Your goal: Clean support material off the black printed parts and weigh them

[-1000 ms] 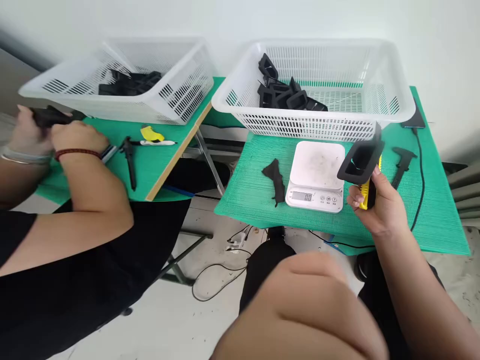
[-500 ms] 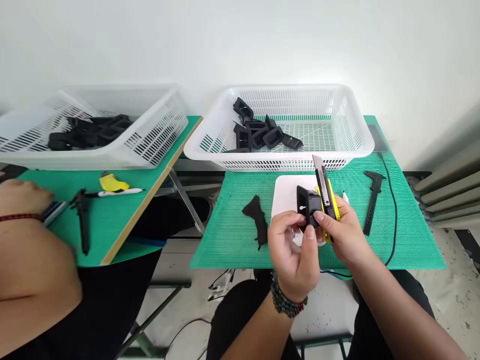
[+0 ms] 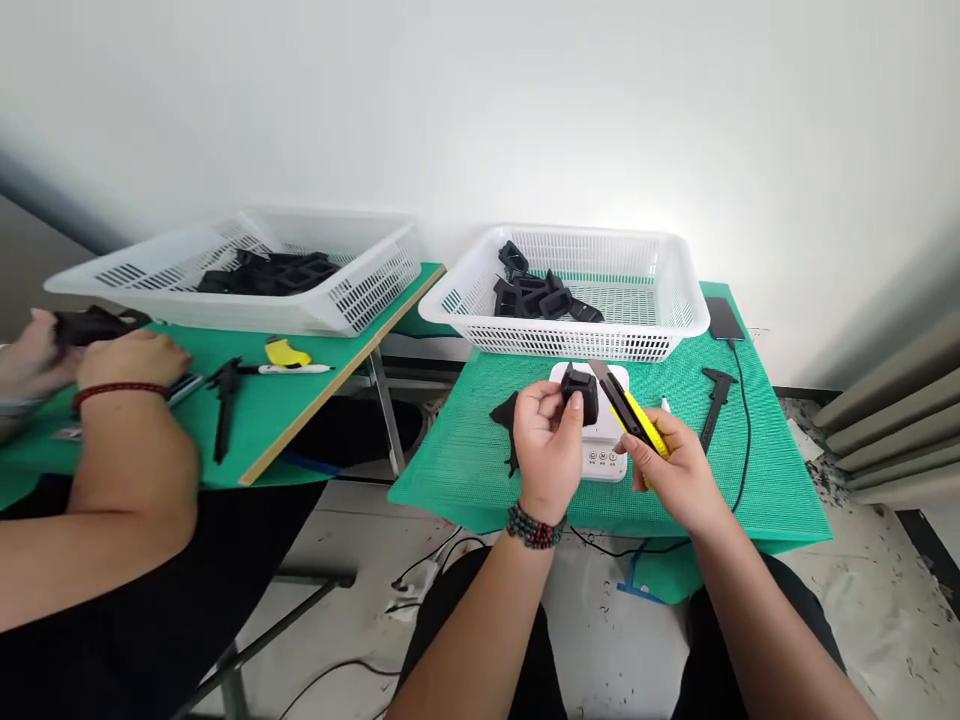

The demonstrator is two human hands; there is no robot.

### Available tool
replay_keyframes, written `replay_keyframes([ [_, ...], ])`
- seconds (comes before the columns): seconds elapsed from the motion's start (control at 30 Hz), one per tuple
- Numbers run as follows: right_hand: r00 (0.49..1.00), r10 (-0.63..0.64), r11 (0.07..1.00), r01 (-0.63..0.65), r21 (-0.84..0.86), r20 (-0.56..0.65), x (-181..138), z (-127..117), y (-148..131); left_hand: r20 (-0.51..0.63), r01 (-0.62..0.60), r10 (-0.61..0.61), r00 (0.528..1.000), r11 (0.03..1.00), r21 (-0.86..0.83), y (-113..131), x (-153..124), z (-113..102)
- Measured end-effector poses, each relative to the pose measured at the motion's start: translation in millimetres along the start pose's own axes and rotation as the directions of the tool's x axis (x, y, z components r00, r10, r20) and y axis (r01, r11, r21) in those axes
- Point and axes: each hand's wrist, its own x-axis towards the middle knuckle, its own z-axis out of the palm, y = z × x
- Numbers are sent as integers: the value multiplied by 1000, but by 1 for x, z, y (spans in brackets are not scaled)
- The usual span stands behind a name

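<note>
My left hand [image 3: 547,440] is closed around a small black plastic part [image 3: 581,395], held above a white digital scale [image 3: 600,472]. In my right hand [image 3: 671,462] is a yellow and black utility knife [image 3: 634,415], its blade out and pointing up and left, close to the part but apart from it. Another black piece [image 3: 505,415] lies on the green mat, partly hidden behind my left hand. Beyond the scale stands a white plastic basket [image 3: 562,345] with several black parts [image 3: 540,295] in its left half.
Right of the scale are a white pen [image 3: 664,404], a black caliper [image 3: 716,400] and a phone [image 3: 725,320] with a cable. On the left table, a co-worker's hands [image 3: 131,362] hold a black part near a second basket [image 3: 337,310], a caliper [image 3: 225,400] and a yellow tool [image 3: 286,352].
The knife has moved away from the black part, and my hands are further apart. The part is turned in my left hand. My view has shifted left, and the co-worker's second hand now shows.
</note>
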Motion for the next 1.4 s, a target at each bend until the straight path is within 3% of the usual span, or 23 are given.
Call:
replay_keyframes([
  [0.17, 999, -20, 1000, 20, 13, 37, -2, -13, -7, 106, -41, 31, 994, 995, 93, -2, 17, -3],
  [0.4, 992, 22, 998, -15, -64, 120, -3, -27, -9, 222, -42, 8, 975, 988, 146, -9, 15, -11],
  [0.57, 992, 74, 994, -64, -94, 101, -1, -20, -5, 173, -91, 58, 983, 978, 188, -7, 17, -15],
  [0.83, 989, 117, 993, -116, -7, 89, 5, 4, 0, 43, -146, 140, 989, 967, 211, -11, 17, -20],
  [1.1, 983, 152, 988, -154, 10, 104, 8, 14, 3, 25, -152, 150, 988, 961, 232, -7, 19, -31],
  [1.3, 957, 254, 903, -287, 320, 140, 5, 26, 1, 5, -119, 120, 993, 977, 176, -7, 19, -35],
  [1.4, 947, 285, 865, -321, 385, 149, 3, 32, 2, 11, -145, 146, 989, 969, 199, -8, 19, -35],
])
